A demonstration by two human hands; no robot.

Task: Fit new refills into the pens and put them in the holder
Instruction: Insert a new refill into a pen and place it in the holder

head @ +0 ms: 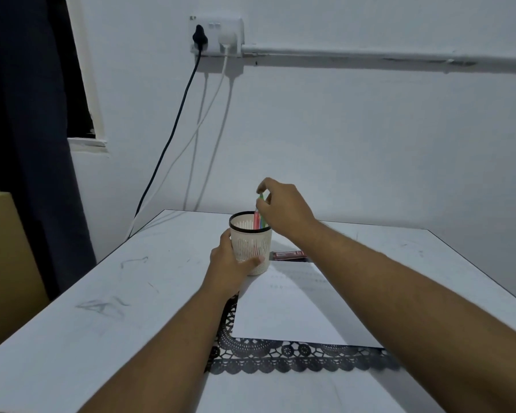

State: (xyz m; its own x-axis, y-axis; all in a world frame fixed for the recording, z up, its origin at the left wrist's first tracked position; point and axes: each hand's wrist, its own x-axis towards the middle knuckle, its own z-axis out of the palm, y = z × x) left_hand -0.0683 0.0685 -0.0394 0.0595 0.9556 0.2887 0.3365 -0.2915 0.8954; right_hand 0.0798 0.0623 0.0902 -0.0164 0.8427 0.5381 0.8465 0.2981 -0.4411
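At frame centre, the holder (251, 244) is gripped by the left hand (228, 262) while pens (259, 214) are pinched by the right hand (283, 208); tipping is risked if they are snagged.

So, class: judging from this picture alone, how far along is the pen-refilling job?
Done: coloured pens already stand in the white holder. In hand: the right hand pinches the top of a green pen standing in the holder, while the left hand grips its side. Left: unclear; a red packet lies behind the holder, contents unreadable.
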